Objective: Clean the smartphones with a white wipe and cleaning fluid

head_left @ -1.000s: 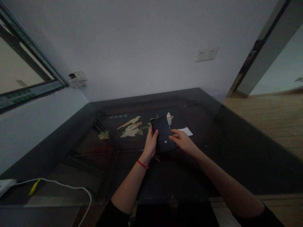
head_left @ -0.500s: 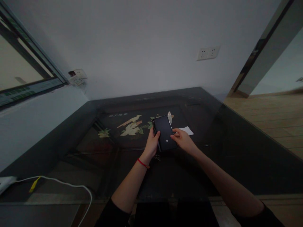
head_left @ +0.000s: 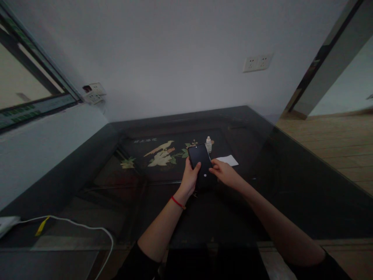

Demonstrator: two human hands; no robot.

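A black smartphone (head_left: 201, 157) is held above the dark table, its screen side up with a small light round mark near the lower end. My left hand (head_left: 190, 174) is wrapped around its left edge, thumb lying over the screen. At the right edge, my right hand (head_left: 223, 171) pinches the phone's side between thumb and fingers. Just beyond the phone stands a small white-capped bottle (head_left: 208, 144). A white sheet of paper (head_left: 229, 160) lies partly behind my right hand.
The dark glossy table (head_left: 279, 194) carries a bird-and-flower picture (head_left: 160, 157). A white cable (head_left: 84, 226) with a yellow tag (head_left: 42, 226) runs along the near left. Wall sockets (head_left: 258, 63) are on the wall behind, and a window (head_left: 32, 70) is at left.
The phone has turned slightly in my hands, so its side edge shows less. My left thumb has shifted a little further over the screen. Both hands keep their hold.
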